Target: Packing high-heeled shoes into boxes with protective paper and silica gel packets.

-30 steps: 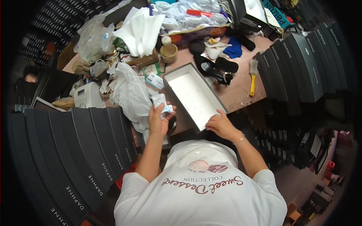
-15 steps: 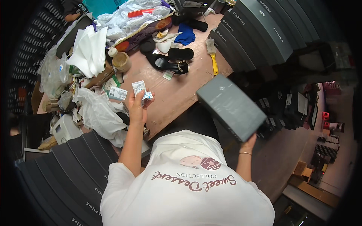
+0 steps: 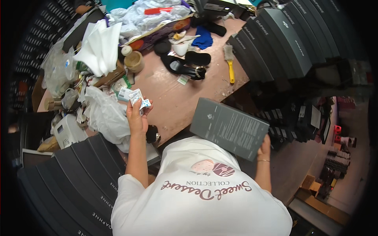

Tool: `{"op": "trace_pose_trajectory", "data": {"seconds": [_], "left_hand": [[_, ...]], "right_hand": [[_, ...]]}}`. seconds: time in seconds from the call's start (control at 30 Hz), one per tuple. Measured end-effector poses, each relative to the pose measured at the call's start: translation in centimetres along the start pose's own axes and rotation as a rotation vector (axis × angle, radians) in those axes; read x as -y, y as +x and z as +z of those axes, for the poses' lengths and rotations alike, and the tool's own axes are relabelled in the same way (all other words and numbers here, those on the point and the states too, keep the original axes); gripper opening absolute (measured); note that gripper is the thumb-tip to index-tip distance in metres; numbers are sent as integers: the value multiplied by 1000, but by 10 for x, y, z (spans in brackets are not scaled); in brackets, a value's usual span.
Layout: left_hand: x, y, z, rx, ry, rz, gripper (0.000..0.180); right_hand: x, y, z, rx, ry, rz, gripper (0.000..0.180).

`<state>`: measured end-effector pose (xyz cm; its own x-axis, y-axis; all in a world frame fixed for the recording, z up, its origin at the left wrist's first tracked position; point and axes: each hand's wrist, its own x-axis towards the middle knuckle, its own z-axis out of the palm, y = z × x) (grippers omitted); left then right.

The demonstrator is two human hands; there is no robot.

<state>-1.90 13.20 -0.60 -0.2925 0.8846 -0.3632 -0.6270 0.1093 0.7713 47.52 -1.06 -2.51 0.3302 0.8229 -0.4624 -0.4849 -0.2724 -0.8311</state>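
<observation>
My left hand [image 3: 138, 120] is closed on several small white and blue sachets [image 3: 138, 97], held over the left part of the pink worktable [image 3: 169, 106]. In my right hand [image 3: 265, 147] is a dark grey shoebox [image 3: 230, 128], gripped at its right end. The box is tilted in front of my waist, by the near edge of the table, its printed face toward me. A black sandal [image 3: 179, 67] with a chain trim lies farther back on the tabletop. Beside my left wrist is a dark piece with a shiny trim [image 3: 153, 134], partly hidden.
A yellow-handled brush [image 3: 230, 65] and a blue cloth [image 3: 202, 38] lie toward the back. Grey shoeboxes are stacked at the right [image 3: 271, 43] and lower left [image 3: 71, 177]. White foam sheets [image 3: 100, 49], a jar [image 3: 134, 61] and a plastic bag [image 3: 104, 114] crowd the left side.
The shoebox has come nearer my body and turned, so a printed face now shows. My left hand with the sachets has shifted slightly left and down. The view has shifted a little.
</observation>
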Motion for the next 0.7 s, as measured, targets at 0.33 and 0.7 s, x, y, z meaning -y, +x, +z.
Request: {"op": "trace_pose_trajectory", "data": {"seconds": [0.33, 0.7], "left_hand": [[-65, -19, -10, -52, -129, 259, 31], [37, -10, -9, 82, 407, -54, 36]], "right_hand": [[51, 5, 289, 1398, -1160, -526, 33], [-46, 33, 297, 1115, -1244, -432, 26]]}}
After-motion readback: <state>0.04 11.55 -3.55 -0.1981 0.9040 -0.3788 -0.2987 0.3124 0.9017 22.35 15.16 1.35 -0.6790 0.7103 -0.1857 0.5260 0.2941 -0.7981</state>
